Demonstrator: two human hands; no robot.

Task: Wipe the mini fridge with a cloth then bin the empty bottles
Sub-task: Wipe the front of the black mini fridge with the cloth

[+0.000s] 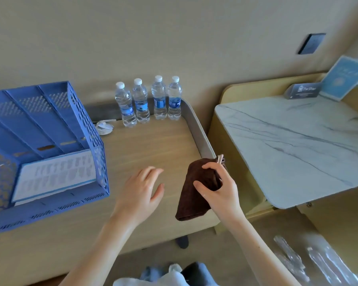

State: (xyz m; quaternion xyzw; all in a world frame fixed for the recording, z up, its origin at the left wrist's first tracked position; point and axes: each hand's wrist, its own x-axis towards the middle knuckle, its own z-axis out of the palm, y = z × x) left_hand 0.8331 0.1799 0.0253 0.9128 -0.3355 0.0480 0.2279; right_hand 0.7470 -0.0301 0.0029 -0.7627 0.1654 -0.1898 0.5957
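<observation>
A dark brown cloth [194,193] hangs folded over the right part of the wooden desk [153,145], with my right hand [217,189] shut on its upper end. My left hand [142,190] hovers open just left of the cloth, fingers spread, palm down above the desk. Several clear water bottles [148,101] with white caps and blue labels stand upright in a row at the desk's back edge. No mini fridge can be made out in this view.
A blue perforated file rack [50,145] holding a white sheet fills the desk's left side. A small white object [104,126] lies beside it. To the right stands a marble-topped cabinet [298,145] with cards at its back. Clear plastic wrapping [310,263] lies on the floor at lower right.
</observation>
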